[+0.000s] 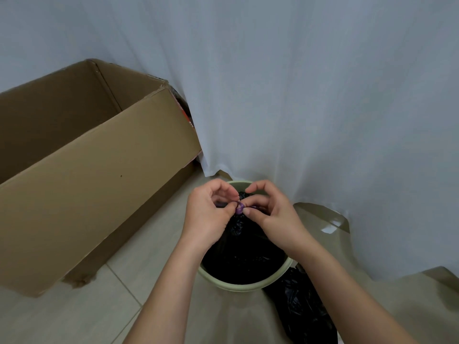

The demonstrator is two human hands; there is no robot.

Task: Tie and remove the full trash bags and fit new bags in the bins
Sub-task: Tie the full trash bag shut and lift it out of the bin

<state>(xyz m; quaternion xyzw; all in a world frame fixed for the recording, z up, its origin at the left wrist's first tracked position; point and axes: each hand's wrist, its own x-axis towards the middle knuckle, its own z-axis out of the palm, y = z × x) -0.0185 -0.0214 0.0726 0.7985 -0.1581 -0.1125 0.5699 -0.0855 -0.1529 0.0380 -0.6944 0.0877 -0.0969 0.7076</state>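
Both hands are meeting over the mouth of a pale green bin in the head view, working at the gathered neck of the black trash bag that is sitting inside it. The left hand is curling its fingers and pinching one side of a purple tie, apparently the bag's drawstring, while the right hand is pinching the other side, thumb and forefinger closed on it just beside the left hand's fingertips. The bag is still lining the bin, its body filling the opening below the bunched neck, so the tying step is looking unfinished. Thin black film like this is probably going to be soft, crinkly and a little slippery, easy to tear if pulled hard, and how heavy the load is cannot be told from here. Taking hold at the puckered neck or the tie itself, rather than the loose sides, is likely the safest way of lifting it out. Another black bag is lying on the tiled floor touching the bin's right side. A large open cardboard box is standing to the left, and a white curtain is hanging behind, its hem just reaching the bin's far rim.
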